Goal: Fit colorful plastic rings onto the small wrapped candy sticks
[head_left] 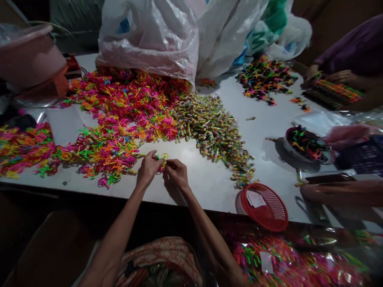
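Note:
Close together above the white table [191, 159], both my hands are closed around small bright plastic pieces. My left hand [148, 168] pinches a small cluster of them, with a yellow ring-shaped piece [164, 156] showing at the fingertips. On the other side, my right hand [178, 173] has its fingers pinched at the same cluster; the exact part it grips is hidden. A spread heap of pink, orange, yellow and green plastic pieces [119, 103] lies left of and beyond my hands. Beyond my right hand is a pile of small clear tubes with coloured contents [209, 127].
A red plastic basket [277, 207] sits at the front edge. Large plastic bags [149, 36] stand at the back. At right, another person's hands [338, 76] are by black and orange pieces [266, 77]. A bowl [299, 151] holds dark pieces. A pink tub [32, 56] is at left.

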Motion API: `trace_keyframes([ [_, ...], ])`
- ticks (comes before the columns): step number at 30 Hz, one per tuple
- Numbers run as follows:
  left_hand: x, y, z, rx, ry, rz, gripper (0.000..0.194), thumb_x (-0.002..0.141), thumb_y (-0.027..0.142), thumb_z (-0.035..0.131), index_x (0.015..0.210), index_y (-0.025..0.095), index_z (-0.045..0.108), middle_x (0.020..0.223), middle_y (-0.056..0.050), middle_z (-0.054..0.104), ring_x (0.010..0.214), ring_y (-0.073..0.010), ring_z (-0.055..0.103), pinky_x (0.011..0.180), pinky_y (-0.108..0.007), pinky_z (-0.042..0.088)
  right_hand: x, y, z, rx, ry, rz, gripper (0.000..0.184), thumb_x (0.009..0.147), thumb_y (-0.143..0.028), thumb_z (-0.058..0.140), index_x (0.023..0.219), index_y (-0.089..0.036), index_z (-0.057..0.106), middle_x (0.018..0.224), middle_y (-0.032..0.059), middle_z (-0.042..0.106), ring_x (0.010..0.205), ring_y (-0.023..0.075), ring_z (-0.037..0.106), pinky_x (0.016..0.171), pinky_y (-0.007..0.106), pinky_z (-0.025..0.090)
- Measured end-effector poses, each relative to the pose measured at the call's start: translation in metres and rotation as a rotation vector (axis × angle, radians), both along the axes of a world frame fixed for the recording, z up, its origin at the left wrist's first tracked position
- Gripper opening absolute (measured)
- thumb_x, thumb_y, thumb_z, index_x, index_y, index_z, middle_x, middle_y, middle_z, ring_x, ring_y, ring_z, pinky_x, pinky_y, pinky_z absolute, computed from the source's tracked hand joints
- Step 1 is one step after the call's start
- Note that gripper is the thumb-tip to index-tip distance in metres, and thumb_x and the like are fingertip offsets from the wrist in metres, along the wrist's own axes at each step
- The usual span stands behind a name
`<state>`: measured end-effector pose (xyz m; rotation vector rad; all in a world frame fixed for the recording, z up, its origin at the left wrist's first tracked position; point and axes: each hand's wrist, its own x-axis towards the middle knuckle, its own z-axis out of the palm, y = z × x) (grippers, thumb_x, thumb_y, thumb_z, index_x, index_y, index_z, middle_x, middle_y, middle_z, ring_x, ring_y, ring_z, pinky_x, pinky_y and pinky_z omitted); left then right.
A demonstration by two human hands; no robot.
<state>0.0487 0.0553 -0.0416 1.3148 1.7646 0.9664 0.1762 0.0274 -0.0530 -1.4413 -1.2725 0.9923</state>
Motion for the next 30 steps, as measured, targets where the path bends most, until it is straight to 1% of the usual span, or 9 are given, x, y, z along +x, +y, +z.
trace_keyframes([
  [3, 0.004, -0.007, 0.005, 0.114, -0.005, -0.062, 0.032, 0.063, 0.013, 0.065, 0.095, 0.016, 0.072, 0.074, -0.001, 0.064, 0.066, -0.0133, 0.058, 0.064, -0.025, 0.046, 0.000, 0.002, 0.001, -0.022, 0.048, -0.104, 0.026, 0.061, -0.022, 0.055, 0.082, -0.018, 0.070, 0.080, 0.0027, 0.070, 0.071, 0.0170, 0.062, 0.071, 0.030, 0.051],
  [5, 0.007, -0.017, 0.004, 0.168, -0.118, -0.077, 0.026, 0.063, 0.014, 0.065, 0.088, 0.018, 0.072, 0.072, 0.001, 0.063, 0.065, -0.0122, 0.057, 0.063, -0.023, 0.045, 0.002, 0.004, 0.002, -0.051, 0.072, -0.132, 0.026, 0.058, -0.021, 0.054, 0.078, -0.017, 0.069, 0.076, 0.0022, 0.069, 0.069, 0.0169, 0.061, 0.070, 0.030, 0.050],
  [10, 0.009, -0.029, -0.003, 0.078, -0.334, 0.152, 0.013, 0.062, 0.019, 0.065, 0.075, 0.018, 0.064, 0.064, 0.003, 0.062, 0.059, -0.0116, 0.057, 0.058, -0.022, 0.045, 0.005, 0.007, 0.002, -0.086, 0.146, -0.204, 0.025, 0.058, -0.022, 0.055, 0.078, -0.016, 0.069, 0.074, 0.0021, 0.068, 0.066, 0.0161, 0.060, 0.063, 0.028, 0.049],
  [14, 0.001, -0.025, 0.004, 0.136, -0.367, 0.174, 0.015, 0.064, 0.022, 0.064, 0.078, 0.018, 0.064, 0.063, 0.004, 0.062, 0.056, -0.0107, 0.056, 0.054, -0.021, 0.045, 0.003, 0.007, 0.000, -0.114, 0.147, -0.192, 0.026, 0.062, -0.024, 0.054, 0.081, -0.016, 0.068, 0.073, 0.0019, 0.068, 0.063, 0.0156, 0.059, 0.058, 0.027, 0.047],
  [18, -0.013, -0.023, 0.018, 0.162, -0.398, 0.282, 0.019, 0.061, 0.028, 0.067, 0.078, 0.018, 0.067, 0.060, 0.005, 0.059, 0.052, -0.0091, 0.053, 0.048, -0.018, 0.040, 0.012, 0.008, 0.008, -0.070, -0.161, 0.008, 0.019, 0.066, -0.022, 0.055, 0.079, -0.020, 0.069, 0.075, 0.0014, 0.069, 0.071, 0.0178, 0.060, 0.065, 0.029, 0.048],
  [20, -0.016, -0.025, 0.023, 0.119, -0.507, 0.303, 0.019, 0.057, 0.027, 0.069, 0.074, 0.018, 0.066, 0.061, 0.005, 0.061, 0.053, -0.0085, 0.054, 0.049, -0.018, 0.041, 0.022, 0.018, 0.019, -0.033, -0.369, 0.082, 0.016, 0.070, -0.025, 0.058, 0.080, -0.021, 0.070, 0.081, 0.0027, 0.069, 0.078, 0.0196, 0.061, 0.072, 0.031, 0.047],
  [23, -0.015, -0.028, 0.027, -0.054, -0.748, 0.260, 0.020, 0.052, 0.025, 0.069, 0.069, 0.017, 0.062, 0.058, 0.006, 0.060, 0.049, -0.0085, 0.055, 0.045, -0.018, 0.040, 0.039, 0.051, 0.040, 0.012, -0.628, -0.020, 0.023, 0.081, -0.027, 0.054, 0.097, -0.020, 0.069, 0.099, 0.0067, 0.069, 0.086, 0.0199, 0.061, 0.079, 0.032, 0.046],
  [25, -0.013, -0.030, 0.027, -0.143, -0.850, 0.222, 0.023, 0.050, 0.025, 0.070, 0.070, 0.017, 0.062, 0.056, 0.005, 0.061, 0.047, -0.0088, 0.056, 0.044, -0.018, 0.041, 0.046, 0.079, 0.052, -0.064, -0.801, -0.107, 0.028, 0.085, -0.022, 0.048, 0.106, -0.017, 0.066, 0.107, 0.0103, 0.066, 0.091, 0.0213, 0.060, 0.079, 0.032, 0.045],
  [30, -0.013, -0.034, 0.022, -0.182, -0.942, 0.239, 0.035, 0.048, 0.024, 0.076, 0.079, 0.014, 0.065, 0.062, 0.003, 0.065, 0.048, -0.0065, 0.056, 0.044, -0.015, 0.041, 0.048, 0.117, 0.062, -0.271, -1.063, -0.046, 0.037, 0.084, -0.013, 0.045, 0.117, -0.017, 0.061, 0.113, 0.0139, 0.064, 0.100, 0.0242, 0.060, 0.076, 0.029, 0.043],
])
